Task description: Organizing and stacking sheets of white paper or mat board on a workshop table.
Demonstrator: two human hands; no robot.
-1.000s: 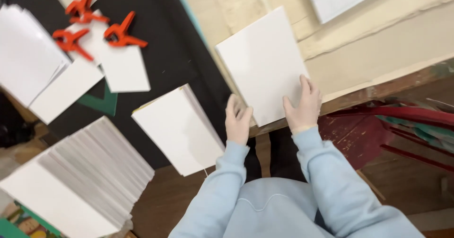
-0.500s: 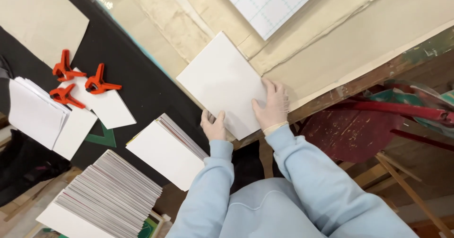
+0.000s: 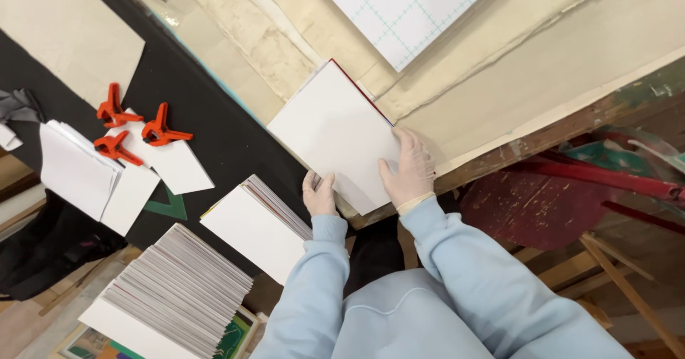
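- Left hand, gloved, fingers flat on the white stack's near corner at the table edge.
- Right hand, fingers spread, presses the stack's right side, gripping nothing.

Workbench covered in beige paper fills the upper frame, worn wooden edge. Chipped red chair right, wooden floor lower left.

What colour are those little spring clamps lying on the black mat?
The clamps are bright orange-red, three of them together; the head view shows them clearly.
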